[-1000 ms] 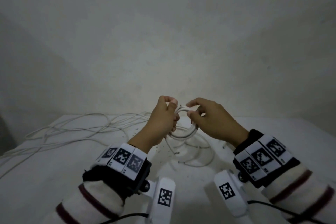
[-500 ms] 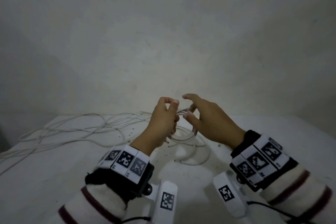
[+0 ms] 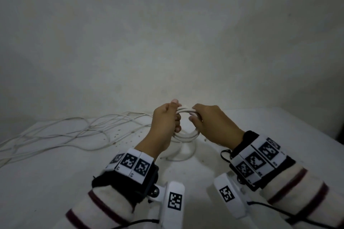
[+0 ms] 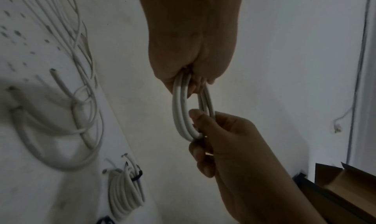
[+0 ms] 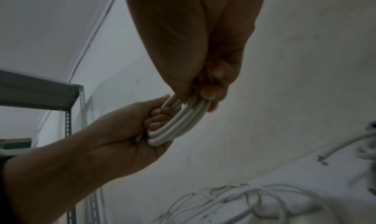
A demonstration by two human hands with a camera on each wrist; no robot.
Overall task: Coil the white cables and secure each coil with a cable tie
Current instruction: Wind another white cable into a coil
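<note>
A small coil of thick white cable is held upright above the white table, between both hands. My left hand grips its left side with the thumb on top. My right hand grips its right side. In the left wrist view the coil shows as a narrow oval of about three turns between the left hand and the right hand. The right wrist view shows the same coil. No cable tie is visible in either hand.
Loose thin white cables sprawl over the table's left half, and a thick loose loop lies under the hands. A finished coil with a black tie lies on the table. A cardboard box and a metal shelf stand off the table.
The right hand's fingers, spread over the coil before, have curled round its right side. Both hands have drawn the turns together into one tight bundle.
</note>
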